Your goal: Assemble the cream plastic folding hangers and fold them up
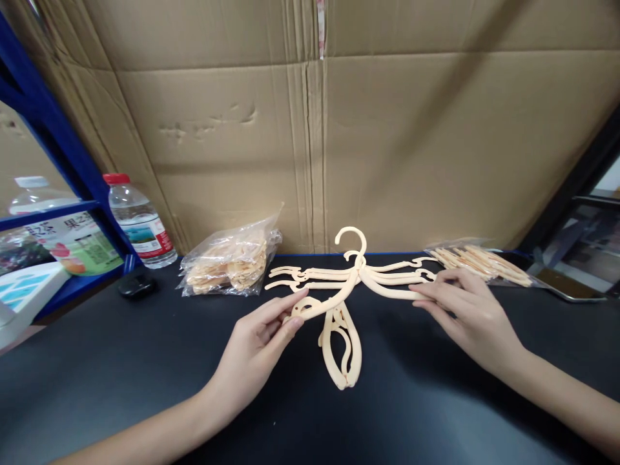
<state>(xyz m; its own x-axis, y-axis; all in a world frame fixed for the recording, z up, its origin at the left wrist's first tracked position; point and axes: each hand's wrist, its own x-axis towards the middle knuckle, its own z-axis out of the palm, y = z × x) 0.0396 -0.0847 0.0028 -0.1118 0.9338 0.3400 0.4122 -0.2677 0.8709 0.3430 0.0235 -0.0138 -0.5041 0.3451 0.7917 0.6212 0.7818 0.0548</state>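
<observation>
A cream plastic folding hanger [356,274] with a hook on top and several arms lies fanned out on the black table [145,361]. My left hand [256,349] pinches the end of a lower-left arm between thumb and fingers. My right hand [467,316] grips the tip of a lower-right arm, fingers curled on it. Two more arms [341,349] hang down toward me between my hands.
A clear bag of cream plastic parts [230,261] lies at the back left, another bag of parts [479,261] at the back right. A water bottle [138,219], a small black object [137,285], a blue shelf frame [58,142], a tablet [571,281] and a cardboard wall [339,129] surround the table.
</observation>
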